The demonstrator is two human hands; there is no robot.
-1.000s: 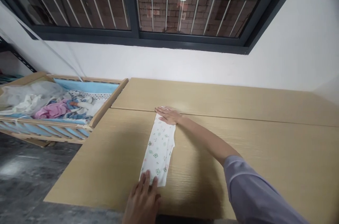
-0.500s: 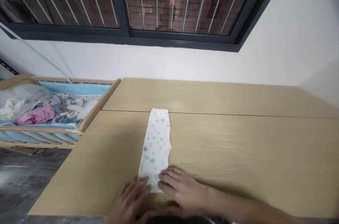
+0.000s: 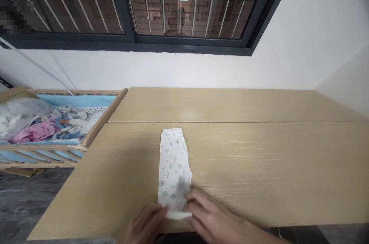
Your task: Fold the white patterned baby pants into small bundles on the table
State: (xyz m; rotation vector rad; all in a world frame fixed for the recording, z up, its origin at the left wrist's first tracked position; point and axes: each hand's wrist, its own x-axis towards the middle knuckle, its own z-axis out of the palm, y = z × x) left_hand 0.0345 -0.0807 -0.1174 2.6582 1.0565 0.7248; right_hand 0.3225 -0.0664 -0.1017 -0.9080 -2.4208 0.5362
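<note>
A pair of white baby pants (image 3: pixel 173 163) with small green and brown prints lies folded lengthwise into a narrow strip on the wooden table (image 3: pixel 259 167). Its crotch point juts out at the right side. The near end is turned up into a narrow plain white band. My left hand (image 3: pixel 147 223) pinches the near left corner with its fingers bent. At the near right corner, my right hand (image 3: pixel 207 213) grips the edge, fingers curled and slightly blurred. Both thumbs are largely hidden.
A wooden crib (image 3: pixel 103 121) with blue lining stands at the left, holding a pink cloth (image 3: pixel 37 130), other fabrics and a clear plastic bag (image 3: pixel 25 109). Behind the table rises a white wall (image 3: pixel 187 69) with a barred, dark-framed window (image 3: pixel 184 45). A seam crosses the tabletop.
The pants have shifted toward me, off the table seam. Their near end has been turned up. My hands have gone from lying on the cloth to gripping its near corners.
</note>
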